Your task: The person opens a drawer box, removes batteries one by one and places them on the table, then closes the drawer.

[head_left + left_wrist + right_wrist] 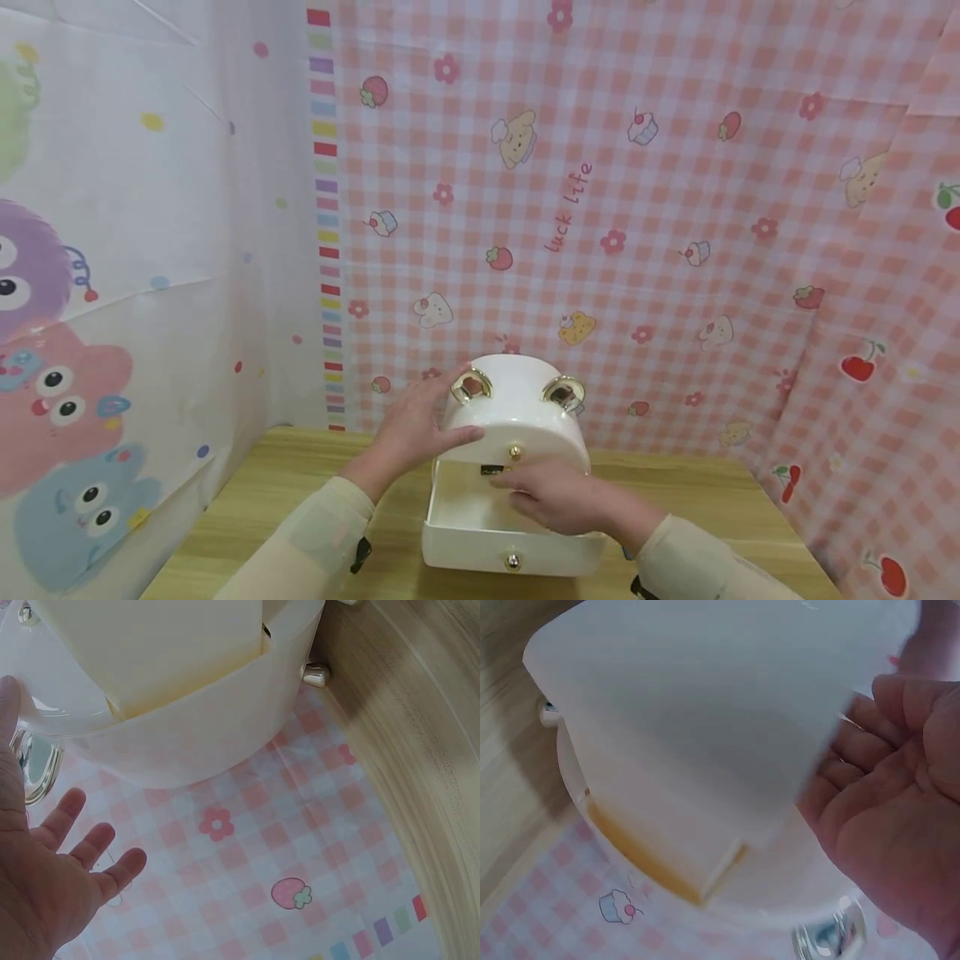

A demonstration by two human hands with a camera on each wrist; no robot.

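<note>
A glossy white organizer [510, 429] with two gold ears stands on the table. Its lower drawer [517, 546], with a round gold knob, is pulled out. My left hand [416, 423] rests against the organizer's left side, thumb over the upper front edge by one ear; its other fingers are spread in the left wrist view. Over the open drawer is my right hand [551, 496], index finger reaching to the left and the other fingers bent. A small black piece with gold marks [491, 470] shows right at that fingertip; whether the hand pinches it, I cannot tell.
The wooden table [300, 475] extends to both sides of the organizer. Behind it hangs a pink checked cloth [660, 192], and a white cartoon-print cloth [172, 333] hangs on the left. The upper drawer's gold knob [514, 452] sits above the opening.
</note>
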